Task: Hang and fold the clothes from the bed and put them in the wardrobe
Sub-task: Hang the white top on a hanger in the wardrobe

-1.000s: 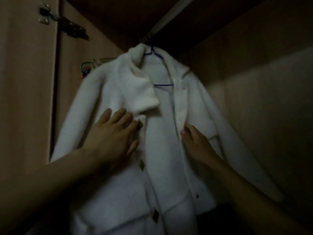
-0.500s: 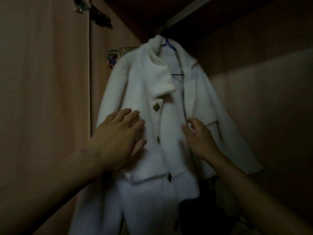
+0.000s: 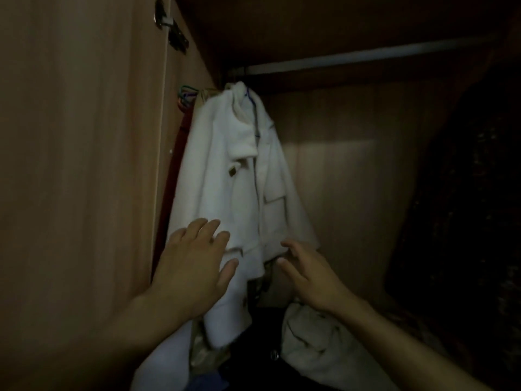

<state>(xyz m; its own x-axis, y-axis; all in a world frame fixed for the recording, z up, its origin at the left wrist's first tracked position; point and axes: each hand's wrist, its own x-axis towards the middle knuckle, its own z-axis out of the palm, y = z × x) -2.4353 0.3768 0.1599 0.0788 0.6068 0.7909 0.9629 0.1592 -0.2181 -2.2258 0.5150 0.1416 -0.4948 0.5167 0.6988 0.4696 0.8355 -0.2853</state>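
A white fleece coat (image 3: 225, 176) hangs on a blue hanger (image 3: 249, 97) from the metal rail (image 3: 366, 56) at the left end of the wardrobe. My left hand (image 3: 194, 261) is open with spread fingers, in front of the coat's lower left panel. My right hand (image 3: 307, 269) is open with loose fingers, just below the coat's hem, holding nothing. Whether either hand still touches the fabric is unclear.
The wardrobe's wooden side wall (image 3: 79, 165) is close on the left, with a red garment (image 3: 173, 182) and spare hangers (image 3: 184, 95) behind the coat. A pile of clothes (image 3: 310, 340) lies on the wardrobe floor. Dark clothing (image 3: 473, 221) hangs at the right.
The coat has swung left and back toward the wardrobe's side wall. Both hands have come off its front and dropped toward its hem. The view has pulled back and turned right.
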